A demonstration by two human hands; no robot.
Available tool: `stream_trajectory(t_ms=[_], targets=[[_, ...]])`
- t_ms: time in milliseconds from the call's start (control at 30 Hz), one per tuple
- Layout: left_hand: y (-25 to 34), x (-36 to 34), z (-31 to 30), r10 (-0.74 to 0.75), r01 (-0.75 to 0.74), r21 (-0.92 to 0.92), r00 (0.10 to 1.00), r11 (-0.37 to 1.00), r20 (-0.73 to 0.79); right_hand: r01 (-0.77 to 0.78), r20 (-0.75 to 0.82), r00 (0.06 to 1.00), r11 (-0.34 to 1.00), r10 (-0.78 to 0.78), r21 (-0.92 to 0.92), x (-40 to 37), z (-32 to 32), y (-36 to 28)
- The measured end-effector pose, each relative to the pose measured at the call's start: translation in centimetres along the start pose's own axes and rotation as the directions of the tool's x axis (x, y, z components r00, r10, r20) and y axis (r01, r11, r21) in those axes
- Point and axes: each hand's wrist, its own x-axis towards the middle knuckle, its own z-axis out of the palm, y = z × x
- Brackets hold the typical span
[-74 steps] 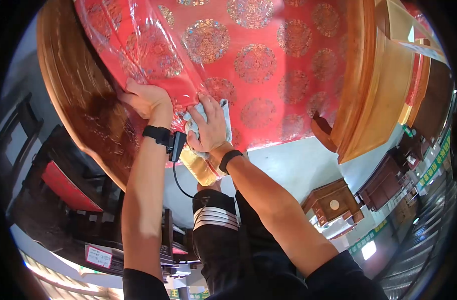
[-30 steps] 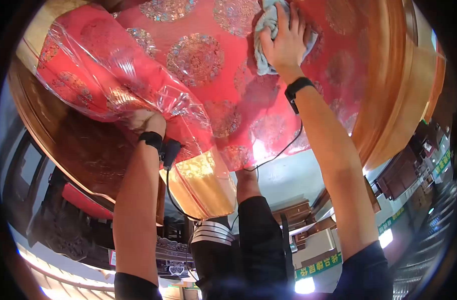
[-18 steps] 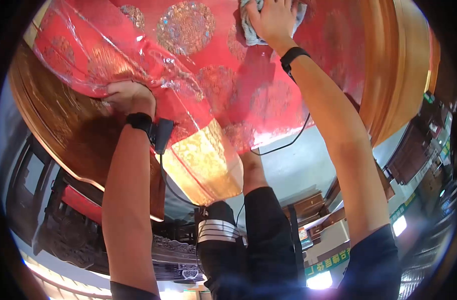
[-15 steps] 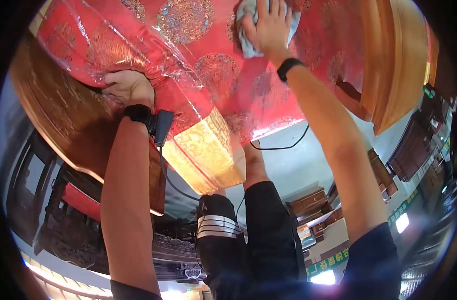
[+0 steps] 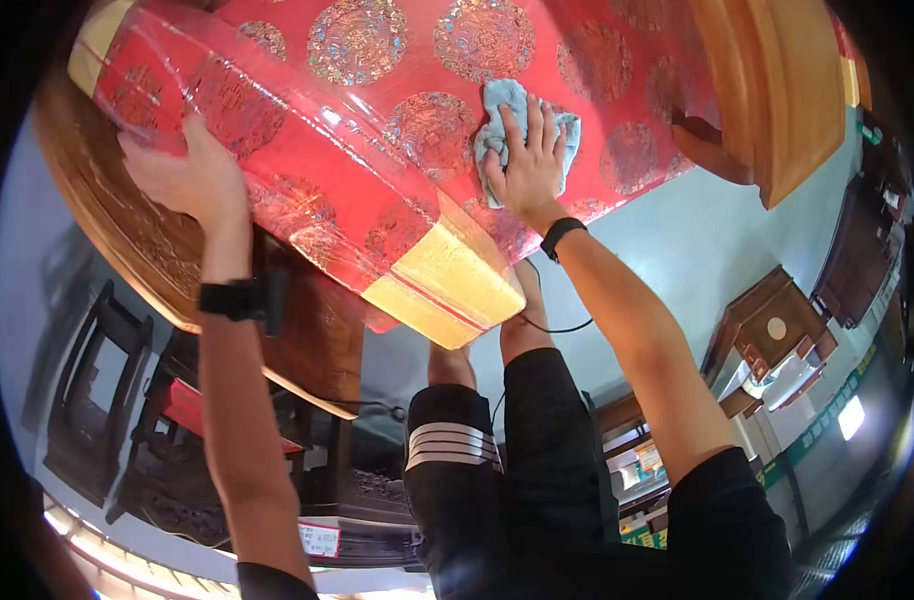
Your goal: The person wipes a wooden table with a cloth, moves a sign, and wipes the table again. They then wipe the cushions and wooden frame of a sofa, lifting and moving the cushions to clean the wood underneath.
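Observation:
A red brocade cushion [image 5: 332, 165] with round gold medallions and yellow end panels fills the upper view, its surface shiny like clear plastic. My right hand [image 5: 533, 172] presses a pale blue-grey cloth [image 5: 499, 120] onto the flat seat part, fingers spread over it and thumb at its left edge. At the cushion's raised left side is my left hand [image 5: 199, 180], slightly blurred, with its fingers apart and holding nothing. Its fingertips overlap the red fabric, beside the carved brown wood [image 5: 87, 190].
A thick light-brown wooden armrest [image 5: 777, 100] rises on the right. Below the cushion, my legs in black shorts [image 5: 457, 440] stand on the pale floor [image 5: 627, 280]. Dark carved chairs [image 5: 97, 390] are at the left, and a brown cabinet [image 5: 772, 320] is farther right.
My left hand has come out from under the cushion's side and opened. My right hand has drawn the cloth down toward me. The cushion's raised side looks straighter and less bunched.

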Motion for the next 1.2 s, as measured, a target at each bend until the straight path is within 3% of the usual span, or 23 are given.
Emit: stream_trajectory(t_ms=[33, 100, 133, 200, 400, 533, 633, 667, 733, 833, 900, 967, 1067, 1200], targets=[[0.9, 2.1, 0.7, 0.007, -0.007, 0.002, 1.000, 1.000, 0.012, 0.008, -0.004, 1.000, 1.000, -0.008, 0.014, 0.1, 0.4, 0.1], [2.7, 5.3, 3.0, -0.073, -0.004, 0.263, 0.956, 0.965, 0.284, 0.000, 0.006, 1.000, 1.000, 0.000, 0.025, 0.0, 0.7, 0.3], [2.6, 5.1, 5.1, -0.075, -0.005, 0.262, 0.953, 0.965, 0.293, 0.004, 0.008, 1.000, 1.000, -0.004, 0.029, 0.0, 0.9, 0.6], [2.4, 3.6, 8.9, 0.000, -0.112, 0.566, 0.981, 0.817, 0.195, 0.030, -0.021, 0.999, 1.000, -0.030, -0.005, -0.1, 1.0, 0.4], [2.5, 3.4, 10.2, 0.009, -0.146, 0.613, 0.975, 0.777, 0.221, -0.002, 0.110, 0.994, 0.998, -0.004, 0.056, 0.4, -0.6, 0.0], [2.8, 3.1, 13.0, 0.010, -0.156, 0.636, 0.974, 0.756, 0.228, 0.057, 0.126, 0.990, 0.996, -0.066, 0.073, 2.8, -1.7, 1.0], [2.3, 2.6, 15.1, -0.024, -0.134, 0.670, 0.975, 0.730, 0.221, 0.145, 0.090, 0.983, 0.980, -0.158, 0.138, 7.0, -1.9, 2.4], [1.9, 2.5, 15.6, 0.013, -0.153, 0.664, 0.977, 0.732, 0.211, 0.130, 0.096, 0.985, 0.982, -0.144, 0.134, 8.7, -2.1, 2.8], [0.5, 2.0, 15.4, 0.085, -0.195, 0.667, 0.977, 0.719, 0.195, 0.269, 0.078, 0.956, 0.952, -0.282, 0.143, 11.7, -2.8, 2.8], [0.5, 2.1, 15.5, 0.062, -0.199, 0.688, 0.974, 0.698, 0.218, 0.222, 0.007, 0.975, 0.975, -0.223, 0.029, 15.6, -2.9, 2.8], [0.3, 2.0, 15.6, 0.065, -0.208, 0.699, 0.972, 0.684, 0.225, -0.051, -0.068, 0.996, 0.992, 0.059, 0.116, 20.3, -2.3, 2.2], [0.2, 2.1, 15.7, 0.131, -0.230, 0.691, 0.972, 0.685, 0.194, -0.098, -0.194, 0.971, 0.972, 0.140, 0.213, 26.2, -2.6, 2.0], [-0.4, 2.1, 16.1, 0.172, -0.227, 0.703, 0.974, 0.674, 0.149, -0.134, -0.186, 0.967, 0.971, 0.171, 0.199, 32.1, -5.0, 0.1], [-0.4, 2.2, 16.3, 0.174, -0.216, 0.740, 0.975, 0.637, 0.135, -0.029, -0.271, 0.959, 0.982, 0.080, 0.186, 29.2, -4.6, 0.1]])
